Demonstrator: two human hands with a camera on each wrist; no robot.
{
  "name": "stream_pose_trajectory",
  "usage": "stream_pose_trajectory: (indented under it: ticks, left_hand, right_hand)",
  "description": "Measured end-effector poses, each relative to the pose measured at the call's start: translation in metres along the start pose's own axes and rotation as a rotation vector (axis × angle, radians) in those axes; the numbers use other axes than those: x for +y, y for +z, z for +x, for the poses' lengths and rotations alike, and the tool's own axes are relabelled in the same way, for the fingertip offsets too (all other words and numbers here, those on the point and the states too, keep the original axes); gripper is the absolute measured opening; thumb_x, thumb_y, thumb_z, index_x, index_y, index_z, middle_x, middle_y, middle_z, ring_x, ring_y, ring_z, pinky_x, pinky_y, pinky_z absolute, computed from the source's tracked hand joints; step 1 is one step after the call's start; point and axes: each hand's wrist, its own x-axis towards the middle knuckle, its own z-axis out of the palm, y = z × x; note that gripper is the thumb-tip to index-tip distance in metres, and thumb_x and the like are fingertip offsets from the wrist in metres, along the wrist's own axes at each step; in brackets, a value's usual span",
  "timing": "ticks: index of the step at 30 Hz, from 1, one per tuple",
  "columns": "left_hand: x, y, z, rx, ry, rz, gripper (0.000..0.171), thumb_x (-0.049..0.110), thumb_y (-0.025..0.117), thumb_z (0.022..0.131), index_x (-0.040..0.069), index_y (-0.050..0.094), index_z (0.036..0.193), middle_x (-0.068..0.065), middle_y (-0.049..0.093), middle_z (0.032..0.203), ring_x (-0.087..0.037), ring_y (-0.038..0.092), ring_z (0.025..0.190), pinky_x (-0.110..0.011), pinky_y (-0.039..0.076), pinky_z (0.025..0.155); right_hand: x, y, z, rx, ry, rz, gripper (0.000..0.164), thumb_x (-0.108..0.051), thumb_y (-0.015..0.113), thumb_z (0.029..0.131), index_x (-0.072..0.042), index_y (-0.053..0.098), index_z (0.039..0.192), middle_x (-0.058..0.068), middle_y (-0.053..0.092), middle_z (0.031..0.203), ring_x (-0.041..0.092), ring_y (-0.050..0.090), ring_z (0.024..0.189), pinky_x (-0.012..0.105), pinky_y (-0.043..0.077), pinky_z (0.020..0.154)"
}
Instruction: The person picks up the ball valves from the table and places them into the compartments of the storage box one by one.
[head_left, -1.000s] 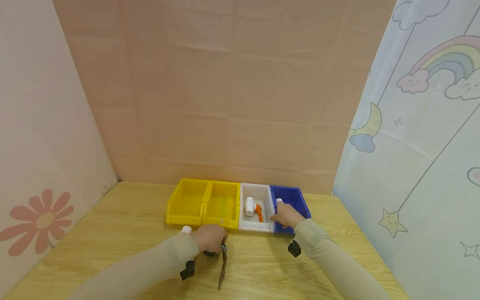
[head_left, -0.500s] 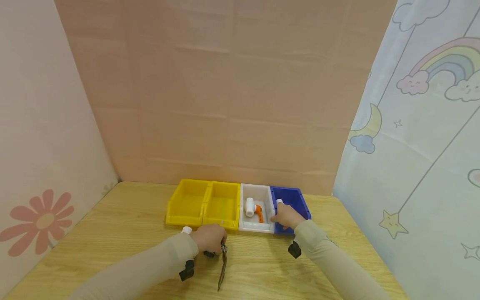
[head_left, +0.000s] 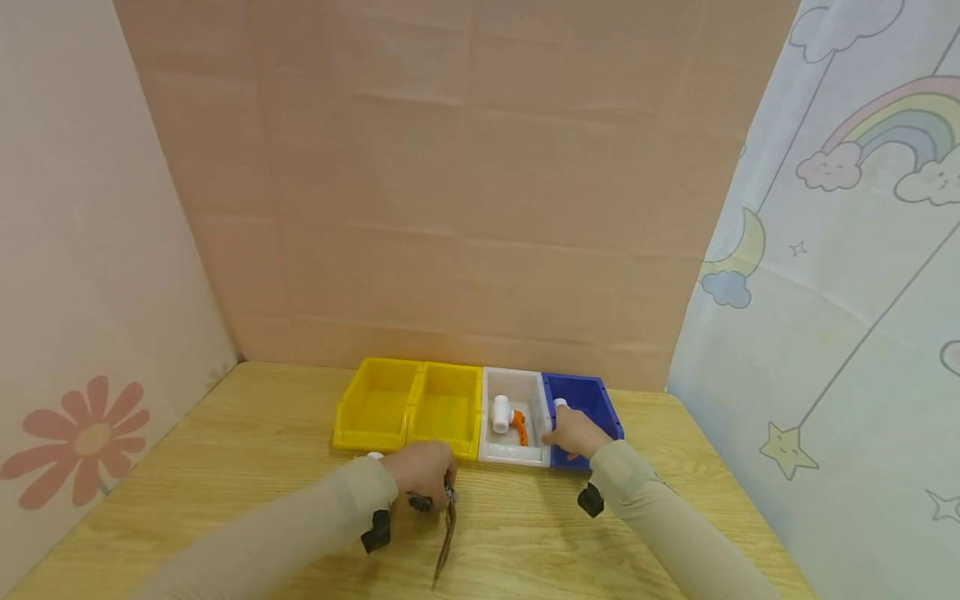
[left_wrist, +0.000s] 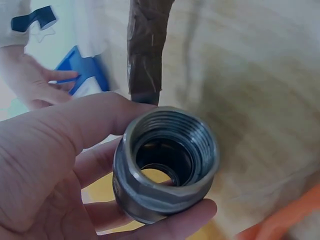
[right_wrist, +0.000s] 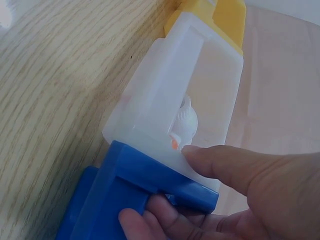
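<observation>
My left hand (head_left: 422,468) holds a metal ball valve (left_wrist: 162,197) above the table. In the left wrist view the thumb and fingers curl round its threaded body, and its brown-wrapped handle (left_wrist: 148,55) extends away. My right hand (head_left: 579,432) grips the side wall of the blue bin (head_left: 600,404), thumb on the white bin's side and curled fingers inside the blue one. A white fitting (head_left: 560,403) shows in the blue bin beside that hand, with a bit of orange under it; the rest is hidden. A white valve with an orange handle (head_left: 519,427) lies in the white bin (head_left: 513,453).
Two yellow bins (head_left: 372,440) stand left of the white bin, all in one row on the wooden table (head_left: 285,417). A white piece (head_left: 375,455) is mostly hidden behind the left hand. An orange part (left_wrist: 280,220) shows low in the left wrist view. Cloth walls surround the table.
My left hand has shifted up slightly with the valve, covering more of the white piece behind it. The right hand stays at the bin wall.
</observation>
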Motion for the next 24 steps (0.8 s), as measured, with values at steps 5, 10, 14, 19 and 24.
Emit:
stream_pose_trajectory:
  ticks: [5,10,14,19,24]
  left_hand:
    - [0.001,-0.020,0.004,-0.001,-0.026,-0.017,0.014,0.004,0.076,0.071,0.015,0.071,0.077,0.008,0.060,0.072,-0.007,0.046,0.055,-0.022,0.040,0.049]
    - [-0.002,-0.049,0.016,0.023,-0.055,0.027,0.013,0.008,0.076,0.073,0.019,0.071,0.078,0.008,0.061,0.073,-0.008,0.044,0.049,-0.023,0.037,0.045]
    - [-0.003,-0.076,0.026,0.053,-0.072,0.029,0.013,0.007,0.075,0.074,0.018,0.070,0.080,0.005,0.062,0.076,-0.010,0.047,0.050,-0.024,0.039,0.045]
    - [-0.002,-0.107,0.038,0.104,-0.091,0.001,0.013,0.005,0.073,0.075,0.014,0.072,0.084,0.001,0.065,0.079,-0.013,0.051,0.051,-0.024,0.043,0.045]
    - [-0.005,-0.125,0.047,0.160,-0.137,-0.015,0.009,0.009,0.075,0.077,0.014,0.073,0.084,0.000,0.068,0.082,-0.015,0.055,0.057,-0.027,0.046,0.049]
  right_hand:
    - [0.000,-0.001,0.000,-0.011,-0.009,-0.001,0.057,-0.018,0.070,0.088,0.013,0.042,0.127,0.017,0.057,0.093,0.023,0.058,0.066,0.031,0.054,0.055]
    - [0.000,0.000,0.000,-0.003,-0.011,0.000,0.060,-0.018,0.069,0.088,0.013,0.040,0.131,0.014,0.056,0.090,0.022,0.057,0.067,0.033,0.055,0.058]
    - [0.000,-0.001,-0.001,0.004,-0.020,-0.017,0.057,-0.018,0.069,0.088,0.013,0.042,0.128,0.012,0.055,0.087,0.021,0.056,0.067,0.034,0.055,0.059]
    - [0.001,0.000,0.000,0.006,-0.016,-0.019,0.058,-0.019,0.070,0.088,0.013,0.042,0.128,0.015,0.058,0.094,0.021,0.059,0.069,0.034,0.056,0.059]
    - [0.001,0.000,0.001,0.005,-0.009,-0.011,0.056,-0.019,0.070,0.088,0.012,0.043,0.126,0.016,0.058,0.095,0.021,0.059,0.072,0.034,0.056,0.059]
